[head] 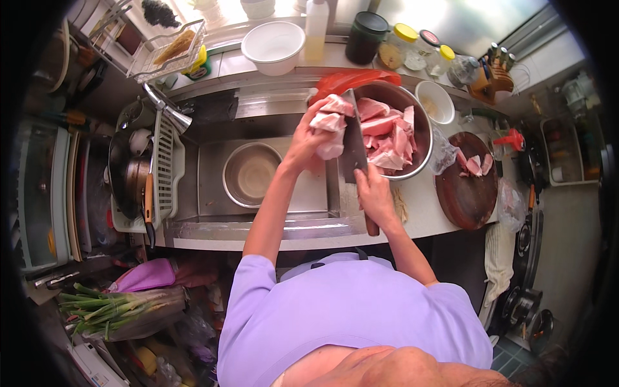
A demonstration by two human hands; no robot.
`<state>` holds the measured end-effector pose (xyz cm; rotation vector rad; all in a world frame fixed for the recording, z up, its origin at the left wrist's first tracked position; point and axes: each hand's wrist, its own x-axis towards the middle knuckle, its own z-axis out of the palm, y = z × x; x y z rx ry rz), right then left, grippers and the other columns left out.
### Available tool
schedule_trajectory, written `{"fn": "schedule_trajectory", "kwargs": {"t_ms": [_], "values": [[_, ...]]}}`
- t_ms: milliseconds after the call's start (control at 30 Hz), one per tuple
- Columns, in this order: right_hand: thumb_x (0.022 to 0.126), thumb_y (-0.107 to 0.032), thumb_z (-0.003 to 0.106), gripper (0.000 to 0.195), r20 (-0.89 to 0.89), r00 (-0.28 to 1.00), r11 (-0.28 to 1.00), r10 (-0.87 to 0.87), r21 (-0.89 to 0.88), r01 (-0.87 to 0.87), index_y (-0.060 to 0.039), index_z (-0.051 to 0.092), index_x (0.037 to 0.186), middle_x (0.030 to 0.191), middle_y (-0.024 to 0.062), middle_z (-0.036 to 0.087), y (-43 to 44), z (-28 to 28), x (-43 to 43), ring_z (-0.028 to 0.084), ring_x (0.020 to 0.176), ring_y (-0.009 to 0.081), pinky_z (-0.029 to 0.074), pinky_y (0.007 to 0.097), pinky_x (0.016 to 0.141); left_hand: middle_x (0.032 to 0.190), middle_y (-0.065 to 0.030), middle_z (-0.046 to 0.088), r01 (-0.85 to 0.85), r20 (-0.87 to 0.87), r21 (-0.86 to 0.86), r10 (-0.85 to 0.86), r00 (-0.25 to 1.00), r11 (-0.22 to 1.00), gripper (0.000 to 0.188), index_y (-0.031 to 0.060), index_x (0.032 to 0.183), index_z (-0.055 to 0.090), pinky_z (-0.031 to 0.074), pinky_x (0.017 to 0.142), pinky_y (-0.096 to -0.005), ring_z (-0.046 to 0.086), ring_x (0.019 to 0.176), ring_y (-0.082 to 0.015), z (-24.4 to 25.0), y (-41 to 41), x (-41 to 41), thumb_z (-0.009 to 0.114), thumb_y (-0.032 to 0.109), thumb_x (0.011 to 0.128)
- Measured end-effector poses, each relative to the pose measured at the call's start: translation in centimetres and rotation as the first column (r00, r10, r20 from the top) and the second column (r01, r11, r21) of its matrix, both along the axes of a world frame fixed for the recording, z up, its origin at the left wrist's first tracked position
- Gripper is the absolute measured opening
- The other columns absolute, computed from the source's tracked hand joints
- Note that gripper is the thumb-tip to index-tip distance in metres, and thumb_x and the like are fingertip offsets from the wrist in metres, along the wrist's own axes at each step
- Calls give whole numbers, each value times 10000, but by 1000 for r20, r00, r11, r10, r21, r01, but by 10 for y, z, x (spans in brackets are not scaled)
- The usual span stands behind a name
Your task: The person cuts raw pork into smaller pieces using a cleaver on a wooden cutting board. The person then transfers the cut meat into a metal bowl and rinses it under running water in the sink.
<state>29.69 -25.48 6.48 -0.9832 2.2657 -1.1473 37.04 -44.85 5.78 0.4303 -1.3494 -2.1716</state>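
My left hand (308, 137) grips several pieces of raw meat (331, 126) with white fat, above the right part of the sink. In my right hand (374, 193) is the handle of a cleaver (355, 150), its broad dark blade standing between the held meat and a steel bowl (425, 145). Whether the blade touches the held meat, I cannot tell. Many cut chunks of raw meat (387, 128) fill the bowl. To the right, a round wooden chopping board (464, 198) carries a few small meat pieces (476, 165).
A steel basin (227, 181) sits in the sink (309, 193), below the faucet (169, 111). Left of it stands a dish rack (167, 169) with pans. A red plastic bag (355, 81) lies behind the meat bowl. White bowls (273, 48), jars (406, 46) and a knife block (493, 82) line the back.
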Motion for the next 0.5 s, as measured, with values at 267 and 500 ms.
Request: {"fn": "schedule_trajectory", "kwargs": {"t_ms": [267, 500], "values": [[976, -211, 514, 234, -5, 971, 970, -240, 28, 240, 15, 506, 913, 694, 292, 608, 49, 0, -59, 603, 722, 504, 439, 568, 618, 1375, -230, 403, 209, 478, -720, 254, 841, 662, 717, 271, 1420, 440, 452, 1009, -449, 485, 1233, -409, -40, 21, -98, 679, 205, 747], [986, -227, 534, 262, 361, 874, 920, -325, -94, 381, -29, 470, 827, 557, 29, 514, 135, 8, -89, 502, 428, 97, 419, 287, 373, 1454, -214, 360, 248, 313, -950, 644, 698, 192, 584, 115, 1383, 457, 424, 1017, -492, 436, 1242, -446, -23, 75, -98, 648, 132, 832]]}}
